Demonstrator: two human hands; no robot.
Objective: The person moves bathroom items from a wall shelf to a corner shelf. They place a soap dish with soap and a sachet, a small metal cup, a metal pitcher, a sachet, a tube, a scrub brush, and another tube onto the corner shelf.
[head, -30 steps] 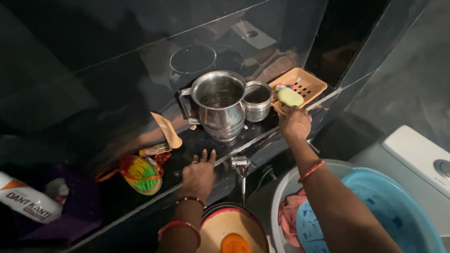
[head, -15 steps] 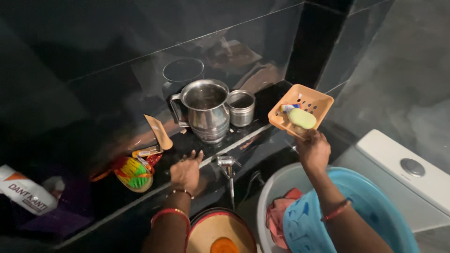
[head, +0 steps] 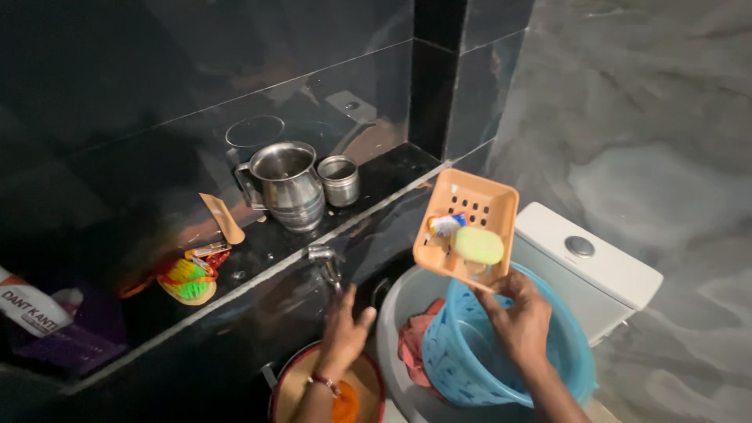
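My right hand [head: 518, 319] grips the near edge of an orange plastic soap tray [head: 479, 202] and holds it tilted in the air above a blue plastic basket [head: 560, 354]. A pale green soap bar [head: 479, 245] and a small wrapped item [head: 444, 225] lie in the tray. My left hand [head: 344, 333] hovers with fingers spread, holding nothing, just below a metal tap [head: 323, 257] on the front of the black ledge [head: 258, 258]. On that ledge stand a steel jug [head: 287, 184] and a small steel cup [head: 340, 179].
A colourful scrub brush [head: 186, 280] and small sachets [head: 220, 218] lie on the ledge. A tube box [head: 30, 300] is at far left. A grey tub [head: 396, 313] with pink cloth holds the blue basket. A round red-rimmed tub [head: 313, 376] is below; a white toilet cistern [head: 587, 262] stands right.
My right hand lifted the orange tray off the ledge's right end and brought it down towards me over the blue basket. My left hand left the ledge and dropped below the tap.
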